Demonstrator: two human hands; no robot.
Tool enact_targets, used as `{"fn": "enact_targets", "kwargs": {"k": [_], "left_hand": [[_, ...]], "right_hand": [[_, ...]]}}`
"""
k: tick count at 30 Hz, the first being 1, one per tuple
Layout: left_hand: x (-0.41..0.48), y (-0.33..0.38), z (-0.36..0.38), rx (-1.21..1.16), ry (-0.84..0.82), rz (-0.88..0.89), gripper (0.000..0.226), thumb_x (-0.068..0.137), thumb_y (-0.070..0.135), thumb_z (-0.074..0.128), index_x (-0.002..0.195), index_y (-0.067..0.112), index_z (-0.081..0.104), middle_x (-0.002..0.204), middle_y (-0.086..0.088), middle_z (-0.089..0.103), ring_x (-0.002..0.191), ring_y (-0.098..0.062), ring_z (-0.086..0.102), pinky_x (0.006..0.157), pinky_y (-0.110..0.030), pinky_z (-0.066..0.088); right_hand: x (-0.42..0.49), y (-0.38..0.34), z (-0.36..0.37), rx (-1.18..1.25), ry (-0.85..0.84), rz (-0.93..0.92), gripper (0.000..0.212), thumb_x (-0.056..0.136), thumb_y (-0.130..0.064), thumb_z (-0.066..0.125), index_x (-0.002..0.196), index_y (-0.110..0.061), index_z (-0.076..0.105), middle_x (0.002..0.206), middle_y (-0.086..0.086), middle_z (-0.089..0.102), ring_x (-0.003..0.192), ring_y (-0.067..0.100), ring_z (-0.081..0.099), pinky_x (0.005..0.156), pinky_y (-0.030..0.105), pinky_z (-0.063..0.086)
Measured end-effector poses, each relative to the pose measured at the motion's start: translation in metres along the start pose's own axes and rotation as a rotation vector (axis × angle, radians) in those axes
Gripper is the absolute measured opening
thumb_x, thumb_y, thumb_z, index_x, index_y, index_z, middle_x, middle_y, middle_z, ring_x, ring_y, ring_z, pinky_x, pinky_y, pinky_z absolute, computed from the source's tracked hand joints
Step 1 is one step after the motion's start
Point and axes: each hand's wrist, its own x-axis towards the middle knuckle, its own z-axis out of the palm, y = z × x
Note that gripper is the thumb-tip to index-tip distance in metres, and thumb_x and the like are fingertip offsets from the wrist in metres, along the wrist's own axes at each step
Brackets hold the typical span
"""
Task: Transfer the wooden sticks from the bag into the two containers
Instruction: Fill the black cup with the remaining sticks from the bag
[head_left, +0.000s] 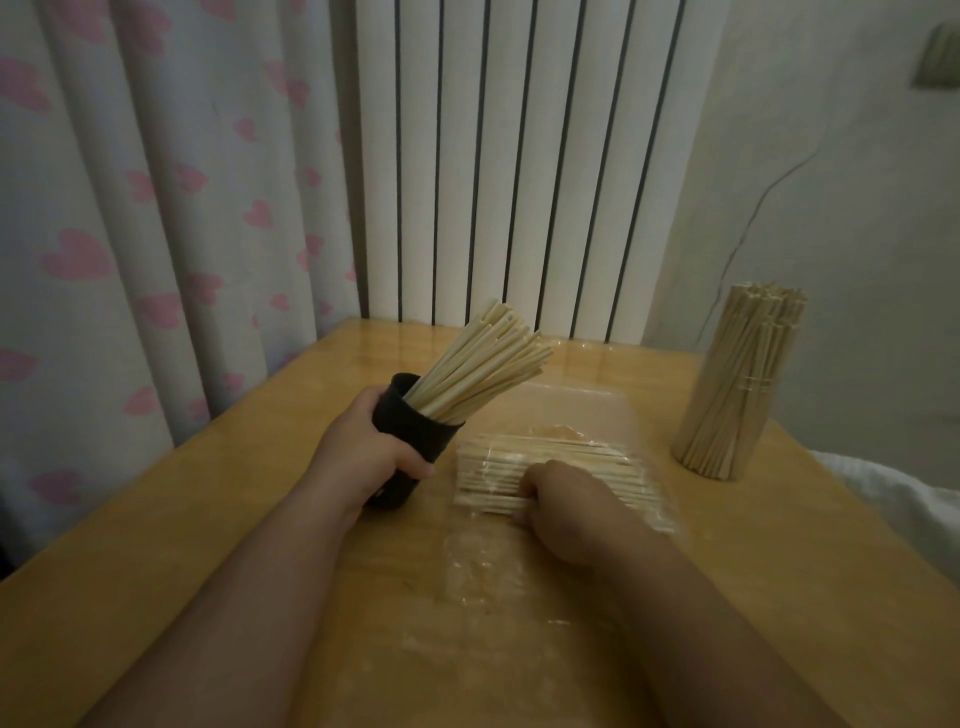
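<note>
Cup (422, 427), tilted, in left hand (363, 448) | right hand (567, 505) grips bagged sticks (514, 453)

What stays out of your sight here

Your right hand (566, 512) covers its own fingertips where they curl into the sticks (561, 454) in the bag (478, 561), so whether they pinch any cannot be told. The fingers of your left hand (374, 449) pass behind the black container (415, 431), whose base that wrist partly hides. The bag's clear film fades into the table (208, 519) toward its near edge. Both forearms and the table's near corners are cut off, as is a blurred greenish thing (937, 60) at upper right.
</note>
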Motion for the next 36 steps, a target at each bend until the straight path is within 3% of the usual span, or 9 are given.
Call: {"fn": "enact_targets", "kwargs": {"k": [3,6,10,19,25,29,31,33,36], "left_hand": [[0.001,0.0,0.0,0.009,0.005,-0.006,0.083,0.059,-0.008,0.083,0.125,0.032,0.055,0.113,0.002,0.064,0.104,-0.024,0.058,0.071,-0.036,0.048],[0.001,0.0,0.0,0.008,0.007,-0.005,0.083,0.059,-0.008,0.083,0.124,0.033,0.056,0.113,0.003,0.065,0.102,-0.022,0.058,0.068,-0.034,0.047],[0.001,0.0,0.0,0.013,0.005,-0.005,0.083,0.058,-0.008,0.084,0.124,0.033,0.055,0.113,0.003,0.064,0.103,-0.023,0.058,0.07,-0.035,0.048],[0.002,-0.001,0.0,0.018,0.008,-0.01,0.086,0.057,-0.008,0.084,0.128,0.031,0.055,0.115,0.001,0.064,0.106,-0.026,0.058,0.078,-0.041,0.05],[0.003,-0.001,-0.001,-0.005,-0.003,-0.016,0.087,0.058,-0.009,0.084,0.13,0.03,0.053,0.116,0.002,0.063,0.103,-0.023,0.058,0.069,-0.035,0.047],[0.002,-0.001,-0.001,-0.019,0.003,-0.012,0.088,0.058,-0.01,0.083,0.132,0.028,0.054,0.114,0.001,0.064,0.097,-0.019,0.057,0.065,-0.033,0.046],[0.002,-0.001,-0.001,-0.025,0.003,-0.014,0.088,0.059,-0.011,0.083,0.132,0.028,0.053,0.115,0.002,0.063,0.097,-0.019,0.056,0.065,-0.031,0.044],[0.003,-0.001,-0.001,-0.025,0.002,-0.012,0.086,0.059,-0.011,0.082,0.131,0.029,0.054,0.116,0.001,0.063,0.099,-0.02,0.057,0.066,-0.031,0.044],[0.003,-0.001,-0.002,-0.028,-0.007,-0.016,0.084,0.06,-0.01,0.081,0.129,0.03,0.055,0.116,0.001,0.064,0.1,-0.021,0.058,0.067,-0.033,0.046]], "right_hand": [[-0.002,-0.001,-0.001,0.013,0.013,-0.023,0.01,0.093,-0.024,0.061,0.093,-0.029,0.053,0.11,0.0,0.06,0.104,0.023,0.055,0.089,0.035,0.045],[-0.003,-0.002,-0.001,0.053,0.018,-0.023,0.013,0.093,-0.018,0.06,0.099,-0.029,0.056,0.111,-0.001,0.061,0.104,0.022,0.055,0.081,0.032,0.042],[-0.002,-0.003,-0.001,0.013,-0.007,-0.011,0.021,0.096,-0.022,0.057,0.118,-0.022,0.06,0.123,0.004,0.061,0.114,0.025,0.056,0.091,0.034,0.044],[-0.006,-0.006,0.002,-0.238,0.021,-0.069,0.027,0.098,-0.023,0.046,0.118,-0.015,0.061,0.122,0.011,0.06,0.112,0.032,0.057,0.091,0.039,0.045],[-0.016,-0.014,-0.009,-0.123,0.102,-0.093,0.011,0.098,-0.025,0.049,0.108,-0.024,0.053,0.104,0.004,0.064,0.095,0.027,0.059,0.071,0.034,0.041],[-0.019,-0.021,-0.017,-0.155,0.063,-0.094,0.01,0.097,-0.02,0.053,0.105,-0.022,0.059,0.104,0.002,0.064,0.098,0.026,0.061,0.07,0.032,0.041],[-0.022,-0.023,-0.021,-0.158,0.077,-0.112,0.005,0.1,-0.028,0.054,0.101,-0.024,0.057,0.104,0.002,0.063,0.098,0.025,0.061,0.07,0.033,0.041],[-0.029,-0.027,-0.027,-0.156,0.121,-0.139,0.016,0.1,-0.04,0.053,0.098,-0.025,0.056,0.099,0.001,0.062,0.094,0.024,0.06,0.072,0.035,0.043],[-0.038,-0.03,-0.041,-0.207,0.249,-0.205,0.019,0.103,-0.045,0.045,0.094,-0.027,0.048,0.078,-0.003,0.051,0.076,0.022,0.053,0.064,0.034,0.043]]}}
